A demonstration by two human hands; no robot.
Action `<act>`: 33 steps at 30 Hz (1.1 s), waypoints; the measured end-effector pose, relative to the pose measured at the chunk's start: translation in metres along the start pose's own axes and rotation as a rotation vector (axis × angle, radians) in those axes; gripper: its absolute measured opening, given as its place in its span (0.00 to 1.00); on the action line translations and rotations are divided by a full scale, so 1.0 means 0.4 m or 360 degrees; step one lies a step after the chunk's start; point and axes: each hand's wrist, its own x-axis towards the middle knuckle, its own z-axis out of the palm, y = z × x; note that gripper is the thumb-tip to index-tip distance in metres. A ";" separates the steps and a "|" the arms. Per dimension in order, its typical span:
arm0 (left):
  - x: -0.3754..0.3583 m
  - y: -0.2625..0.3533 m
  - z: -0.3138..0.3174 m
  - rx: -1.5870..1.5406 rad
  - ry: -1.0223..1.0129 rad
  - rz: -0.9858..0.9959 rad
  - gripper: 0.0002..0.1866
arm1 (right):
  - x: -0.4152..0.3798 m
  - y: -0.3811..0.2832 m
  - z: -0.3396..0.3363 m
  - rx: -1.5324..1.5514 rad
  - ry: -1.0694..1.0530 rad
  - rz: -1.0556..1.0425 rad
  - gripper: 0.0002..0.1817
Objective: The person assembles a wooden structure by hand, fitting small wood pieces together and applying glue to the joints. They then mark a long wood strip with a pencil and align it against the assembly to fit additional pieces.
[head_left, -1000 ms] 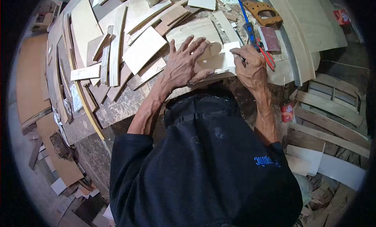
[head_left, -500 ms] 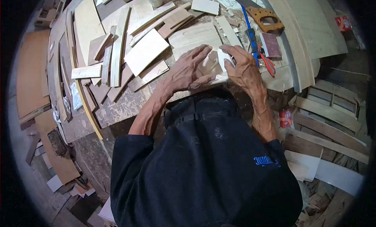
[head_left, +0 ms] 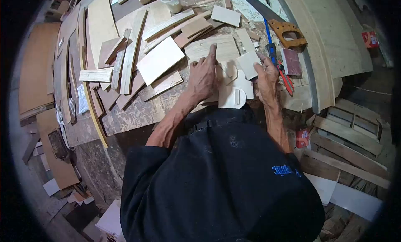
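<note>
My right hand [head_left: 267,78] pinches a thin, pale square piece [head_left: 249,65] between thumb and fingers, holding it tilted over the bench. Just left of it, my left hand [head_left: 203,78] has its index finger stretched forward and the other fingers partly bent, beside the pale cut wood pieces [head_left: 232,96]. These pieces have rounded corners and overlap near the bench's front edge; one bears a small narrow strip [head_left: 237,96]. Beyond my left hand lies a flat wood board [head_left: 217,45].
Wood offcuts [head_left: 161,60] and strips [head_left: 133,54] cover the left of the workbench [head_left: 146,116]. At right lie a handsaw [head_left: 288,34], a blue tool [head_left: 271,52], red-handled pliers [head_left: 287,81] and a dark red block [head_left: 291,62]. A plastic cup [head_left: 171,4] stands at the back.
My hands have moved apart, uncovering the rounded wood pieces between them. My left index finger now points forward, and the square piece in my right hand shows its broad face.
</note>
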 end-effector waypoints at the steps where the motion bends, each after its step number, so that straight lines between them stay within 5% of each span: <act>1: 0.003 -0.003 -0.003 -0.0125 -0.0028 -0.0072 0.61 | -0.004 -0.028 0.006 0.0192 -0.0043 0.0173 0.25; 4: 0.009 -0.017 0.000 -0.0374 -0.0009 -0.0128 0.58 | 0.010 -0.023 -0.001 -0.0020 -0.0134 0.0104 0.30; 9: 0.016 0.044 -0.025 0.0060 -0.0091 -0.0351 0.61 | 0.034 0.008 0.000 -0.0357 -0.0079 -0.0161 0.31; 15: 0.034 0.019 -0.015 -0.0186 -0.0133 -0.0366 0.61 | 0.035 -0.015 0.000 0.0239 -0.0031 0.0218 0.18; 17: 0.042 0.004 -0.024 -0.0411 -0.0138 -0.0330 0.48 | 0.034 -0.021 0.002 0.0458 -0.0071 0.0216 0.19; 19: 0.056 -0.016 -0.038 -0.0633 -0.0218 -0.0274 0.38 | 0.040 -0.030 0.004 0.0196 -0.0060 0.0039 0.16; 20: 0.051 -0.019 -0.038 -0.0692 -0.0108 -0.0098 0.22 | 0.047 -0.032 0.004 -0.0035 -0.0066 -0.0092 0.15; 23: 0.052 -0.025 -0.033 -0.1517 -0.0129 -0.0388 0.17 | 0.037 -0.112 0.044 -0.0622 -0.0134 -0.0371 0.12; 26: 0.049 -0.023 -0.046 -0.1543 -0.0070 -0.0288 0.17 | 0.048 -0.146 0.070 -0.1073 -0.0332 -0.0958 0.12; 33: 0.045 -0.028 -0.040 -0.1536 0.0021 -0.0210 0.15 | 0.064 -0.154 0.118 -0.1381 -0.0498 -0.1219 0.13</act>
